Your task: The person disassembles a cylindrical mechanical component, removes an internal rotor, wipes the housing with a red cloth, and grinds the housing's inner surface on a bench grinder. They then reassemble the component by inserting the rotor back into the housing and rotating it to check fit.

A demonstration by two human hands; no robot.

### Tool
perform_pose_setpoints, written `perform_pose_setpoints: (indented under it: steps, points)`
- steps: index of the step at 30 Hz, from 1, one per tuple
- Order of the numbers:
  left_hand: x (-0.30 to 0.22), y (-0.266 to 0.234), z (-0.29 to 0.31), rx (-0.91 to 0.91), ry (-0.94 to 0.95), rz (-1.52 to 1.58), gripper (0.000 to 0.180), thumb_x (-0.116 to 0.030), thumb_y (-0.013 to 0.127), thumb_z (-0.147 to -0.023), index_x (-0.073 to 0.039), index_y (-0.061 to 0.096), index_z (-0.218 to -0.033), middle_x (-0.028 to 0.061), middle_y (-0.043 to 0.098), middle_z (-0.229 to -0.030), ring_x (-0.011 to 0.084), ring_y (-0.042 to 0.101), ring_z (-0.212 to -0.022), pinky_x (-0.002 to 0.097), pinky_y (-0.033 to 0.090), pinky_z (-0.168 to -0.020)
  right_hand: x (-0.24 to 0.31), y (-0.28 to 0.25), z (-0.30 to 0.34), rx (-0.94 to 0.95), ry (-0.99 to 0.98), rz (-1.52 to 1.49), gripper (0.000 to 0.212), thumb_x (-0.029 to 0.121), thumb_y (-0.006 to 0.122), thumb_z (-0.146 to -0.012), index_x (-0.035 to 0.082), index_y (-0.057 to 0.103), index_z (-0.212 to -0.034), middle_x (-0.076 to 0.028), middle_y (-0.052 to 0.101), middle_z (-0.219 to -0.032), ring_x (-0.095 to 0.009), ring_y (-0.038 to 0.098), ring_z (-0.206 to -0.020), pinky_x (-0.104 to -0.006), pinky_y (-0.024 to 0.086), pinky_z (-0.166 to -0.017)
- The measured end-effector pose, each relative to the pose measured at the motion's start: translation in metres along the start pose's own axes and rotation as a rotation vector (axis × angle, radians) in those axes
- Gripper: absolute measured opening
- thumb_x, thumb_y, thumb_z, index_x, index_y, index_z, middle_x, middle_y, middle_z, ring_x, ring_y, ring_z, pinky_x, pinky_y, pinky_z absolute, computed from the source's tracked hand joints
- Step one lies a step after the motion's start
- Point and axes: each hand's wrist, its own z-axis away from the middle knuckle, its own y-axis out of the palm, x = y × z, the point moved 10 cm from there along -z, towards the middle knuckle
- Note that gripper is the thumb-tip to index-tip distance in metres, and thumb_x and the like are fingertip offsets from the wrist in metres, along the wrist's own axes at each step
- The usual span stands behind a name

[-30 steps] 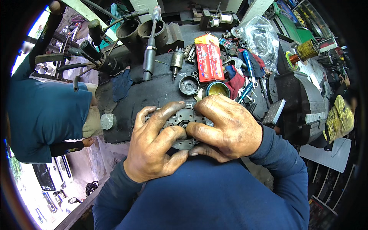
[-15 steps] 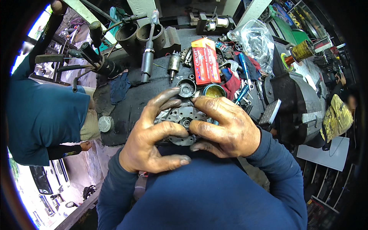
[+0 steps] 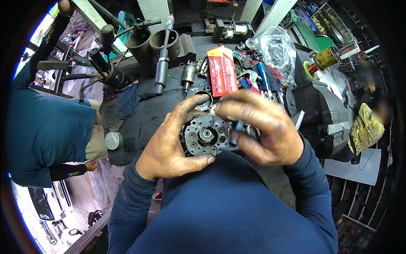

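Observation:
My left hand (image 3: 167, 148) wraps around the left side of an alternator (image 3: 198, 149), thumb along its near edge and fingers at its far side. Its grey round metal face is turned up, with a ring of holes and a shaft in the centre; a coppery tone shows inside around that shaft. Just right of it, my right hand (image 3: 266, 131) is raised and blurred, its thumb and fingers apart with nothing visible between them. A round metal cup (image 3: 205, 100) stands beyond the alternator, partly hidden by my left fingertips.
A red and yellow box (image 3: 223, 72), a small cylindrical motor part (image 3: 188, 73) and blue-handled tools (image 3: 263, 75) lie on the dark bench. Thick metal cylinders (image 3: 138, 43) stand at the far left, with a clear plastic bag (image 3: 279, 51) far right. A person (image 3: 55, 131) stands at left.
My right hand has lifted off the alternator's face and moved right, its fingers spreading. My left hand has closed around the alternator's side, and more of its face now shows.

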Motion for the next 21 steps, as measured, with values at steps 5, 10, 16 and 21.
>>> perform_pose_setpoints:
  steps: [5,10,16,21]
  points:
    - [0.009,0.002,-0.001,-0.004,-0.042,0.188,0.111,-0.005,0.089,-0.066,0.001,0.03,-0.16,0.0186,0.058,-0.141,0.0283,0.059,-0.131,0.0418,0.046,-0.114,0.015,0.006,-0.015,-0.051,0.023,0.2,0.049,0.008,0.082,-0.07,0.002,0.071,-0.118,-0.015,0.069,-0.106,-0.035,0.069,-0.096,-0.0423,0.057,-0.085]
    - [0.008,0.004,-0.002,-0.113,0.057,0.056,0.111,-0.004,0.085,-0.062,0.0,0.032,-0.159,0.0174,0.06,-0.138,0.0258,0.061,-0.128,0.0379,0.048,-0.11,0.031,0.026,-0.029,-0.054,-0.089,0.434,0.041,0.011,0.083,-0.064,0.004,0.069,-0.103,-0.01,0.065,-0.094,-0.029,0.068,-0.08,-0.0396,0.057,-0.069]
    - [0.018,0.009,0.001,-0.181,0.056,0.226,0.115,-0.003,0.087,-0.06,-0.002,0.03,-0.16,0.0152,0.065,-0.126,0.0244,0.066,-0.116,0.0374,0.052,-0.103,0.028,0.034,-0.029,0.015,-0.092,0.465,0.047,0.015,0.084,-0.065,0.002,0.069,-0.107,-0.009,0.064,-0.091,-0.029,0.069,-0.081,-0.0392,0.058,-0.066]
    - [0.021,0.014,0.002,-0.202,0.057,0.269,0.116,-0.002,0.087,-0.061,-0.001,0.026,-0.16,0.0158,0.064,-0.126,0.0238,0.066,-0.115,0.0366,0.053,-0.101,0.028,0.03,-0.032,-0.017,-0.188,0.365,0.045,0.014,0.083,-0.066,0.002,0.068,-0.107,-0.01,0.063,-0.091,-0.03,0.068,-0.082,-0.0406,0.058,-0.07]
